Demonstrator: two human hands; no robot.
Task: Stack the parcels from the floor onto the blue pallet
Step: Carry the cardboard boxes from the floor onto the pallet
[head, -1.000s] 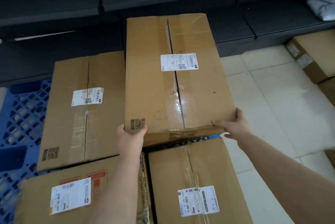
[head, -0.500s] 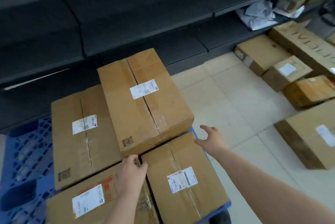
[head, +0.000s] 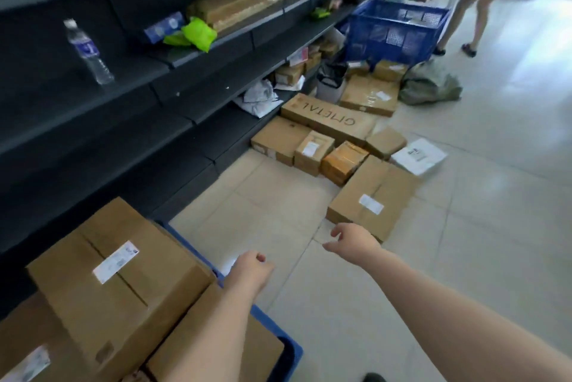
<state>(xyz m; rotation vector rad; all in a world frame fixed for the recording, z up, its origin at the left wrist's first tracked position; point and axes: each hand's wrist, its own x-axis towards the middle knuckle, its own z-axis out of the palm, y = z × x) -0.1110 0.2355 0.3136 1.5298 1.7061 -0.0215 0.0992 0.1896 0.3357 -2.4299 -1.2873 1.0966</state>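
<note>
Brown cardboard parcels sit on the blue pallet [head: 288,353] at the lower left; the topmost one [head: 117,276] carries a white label. My left hand [head: 250,270] hovers past the pallet's edge, fingers curled, holding nothing. My right hand [head: 353,240] is stretched out over the tiles with fingers apart, just short of a large flat parcel [head: 374,196] on the floor. Behind that lie several more floor parcels: an orange-taped box [head: 342,161], a small labelled box [head: 312,151], a long carton [head: 331,118] and a white mailer [head: 418,155].
Dark shelving [head: 154,103] runs along the left, with a water bottle [head: 88,52] and a green bag [head: 198,33] on it. A blue mesh cart [head: 396,30] and a grey sack [head: 430,87] stand further back. Another person's legs [head: 476,13] are at the top right.
Both hands have let go of the top parcel, which now rests on the pallet stack. My view has swung right toward the floor parcels, and my right hand reaches out that way.
</note>
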